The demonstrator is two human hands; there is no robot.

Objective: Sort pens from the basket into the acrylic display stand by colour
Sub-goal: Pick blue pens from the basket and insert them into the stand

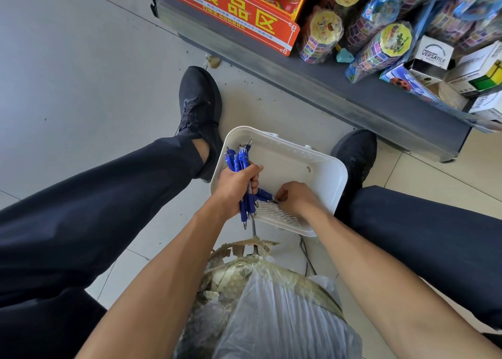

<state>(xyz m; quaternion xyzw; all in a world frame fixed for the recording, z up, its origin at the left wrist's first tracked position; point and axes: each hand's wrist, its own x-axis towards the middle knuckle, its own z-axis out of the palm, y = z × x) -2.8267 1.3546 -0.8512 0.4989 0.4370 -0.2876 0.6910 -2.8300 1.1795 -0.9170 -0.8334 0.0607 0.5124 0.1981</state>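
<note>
While the person sat with legs apart on the tiled floor (81,60), the scene held the following:

Basket: white plastic basket (320,166), slotted at its near end, set on the floor between the two feet, its bottom mostly bare.

Pens: bundle of blue pens (239,160), clip ends pointing away from the person, tips pointing down past the basket's near rim.

Left hand: left hand (235,186) over the basket's left corner, fingers curled round the bundle of blue pens in a fist.

Right hand: right hand (297,197) inside the basket at its near end, fingertips drawn together in a pinch on a single pen (267,197) lying on the slotted bottom, just beside the bundle.

Shoes: black shoes (199,109), one on each side of the basket, the left one touching its rim.

Shelf: dark low shelf (326,92) beyond the basket, carrying bagged toys (385,43) and small boxes (434,56), with a red sign in yellow characters (233,14) at its left.

Foreground: a taped-over object in a clear plastic bag (274,312) between the forearms; what it was I cannot tell.
</note>
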